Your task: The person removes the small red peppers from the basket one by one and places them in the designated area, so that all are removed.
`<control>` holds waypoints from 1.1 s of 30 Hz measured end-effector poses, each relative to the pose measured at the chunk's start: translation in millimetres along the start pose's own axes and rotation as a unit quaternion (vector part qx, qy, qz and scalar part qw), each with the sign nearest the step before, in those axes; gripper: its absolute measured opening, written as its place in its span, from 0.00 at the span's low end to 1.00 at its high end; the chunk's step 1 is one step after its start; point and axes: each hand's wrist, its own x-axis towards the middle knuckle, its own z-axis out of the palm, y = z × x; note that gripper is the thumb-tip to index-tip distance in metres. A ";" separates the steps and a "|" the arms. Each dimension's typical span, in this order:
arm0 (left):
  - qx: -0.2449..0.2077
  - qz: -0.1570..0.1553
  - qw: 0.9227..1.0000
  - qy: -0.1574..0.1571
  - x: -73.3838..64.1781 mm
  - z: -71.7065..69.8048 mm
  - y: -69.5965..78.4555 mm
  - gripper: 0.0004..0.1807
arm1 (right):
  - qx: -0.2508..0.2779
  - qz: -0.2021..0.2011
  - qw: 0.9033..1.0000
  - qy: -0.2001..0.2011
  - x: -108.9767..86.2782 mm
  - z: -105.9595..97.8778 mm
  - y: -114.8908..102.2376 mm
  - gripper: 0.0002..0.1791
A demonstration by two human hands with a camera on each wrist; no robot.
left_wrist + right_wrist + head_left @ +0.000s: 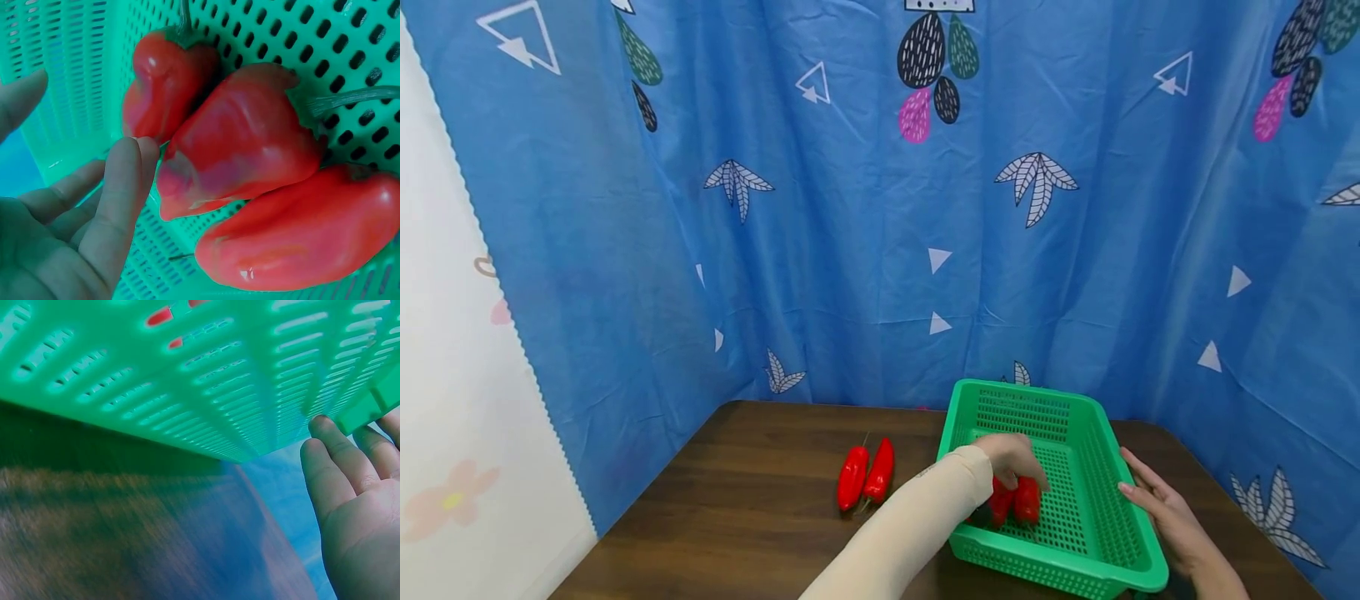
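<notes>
Red peppers (240, 144): three lie in the green plastic basket (1037, 564), near its front left corner in the head view.
Stems and axes: in the left wrist view the upper pepper's stem points up, its long axis steep; the middle one's stem points right, tip low and left; the lowest lies nearly sideways, right end slightly raised.
Left hand (65, 250): fingers extended, thumb apart, gripping nothing; its fingertips are at the upper and middle peppers' lower ends, contact unclear.
Right hand (1176, 523): fingers loosely straight against the basket's right side, not curled around it; the peppers lie across the basket from it.
Table pair (881, 471): two more red peppers on the wooden table (730, 500), lengthwise front to back, stems opposite; only the head view shows them.
Right wrist view: red patches show through the basket's slots.
</notes>
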 end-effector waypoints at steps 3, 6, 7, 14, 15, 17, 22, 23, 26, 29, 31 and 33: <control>0.002 0.003 1.000 0.008 1.1 3.5 1.6 0.22 | -0.001 0.000 1.000 0.000 -0.2 -0.4 -1.4 0.40; 0.006 0.007 1.000 0.011 2.0 4.7 3.4 0.15 | -0.007 0.000 1.000 0.000 -0.6 -1.4 -2.9 0.40; 0.005 0.009 1.000 0.012 2.4 5.2 3.6 0.12 | -0.009 0.001 1.000 0.002 -0.2 -1.4 -3.3 0.40; -0.005 0.009 1.000 0.022 5.0 8.0 -1.0 0.17 | -0.016 -0.001 1.000 0.002 0.8 -1.0 -2.8 0.40; -0.003 0.009 1.000 0.023 5.1 8.8 -0.7 0.15 | -0.019 -0.003 1.000 0.002 0.7 -1.3 -3.1 0.39; 0.007 0.012 1.000 0.024 4.9 10.3 0.1 0.12 | -0.025 -0.008 1.000 0.001 0.2 -1.6 -3.5 0.39; 0.016 0.013 0.999 0.028 4.2 13.5 1.1 0.12 | -0.036 -0.020 0.999 -0.001 -0.6 -1.5 -2.3 0.38; 0.013 0.013 0.999 0.030 4.3 14.1 0.9 0.13 | -0.038 -0.019 0.999 0.000 -0.7 -1.3 -1.9 0.38; 0.023 0.009 0.999 0.036 4.9 16.0 -0.4 0.13 | -0.037 -0.013 0.999 0.005 -0.4 -0.4 -0.7 0.38; 0.040 0.006 0.998 0.042 5.9 17.9 -1.8 0.12 | -0.025 -0.012 1.000 0.008 0.1 0.5 0.7 0.39; 0.049 0.002 0.998 0.043 6.0 18.7 -2.3 0.12 | -0.019 -0.014 1.000 0.007 0.3 0.8 1.6 0.39; 0.047 -0.002 0.998 0.041 5.8 19.6 -2.4 0.14 | -0.015 -0.017 1.000 0.006 -0.1 1.0 2.6 0.39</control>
